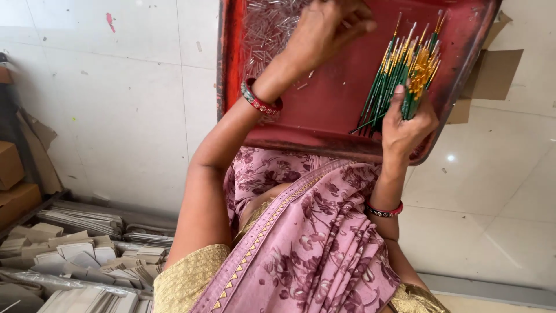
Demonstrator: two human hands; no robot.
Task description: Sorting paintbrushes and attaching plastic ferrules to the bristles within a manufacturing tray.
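A red tray [324, 110] rests on my lap over a pink flowered cloth. My right hand [405, 124] grips a bundle of thin green sticks [399, 72] with yellow and silvery ends, fanned upward over the tray's right side. My left hand [324, 29] reaches to the tray's far left part, fingers curled beside a heap of small clear tubes [266, 29]. Whether those fingers pinch a tube is hidden by the back of the hand. Both wrists wear red bangles.
Pieces of brown cardboard [492, 72] lie on the pale tiled floor beyond the tray's right edge. Stacks of flat whitish card pieces [81, 255] fill the lower left. Brown boxes [14, 185] stand at the left edge.
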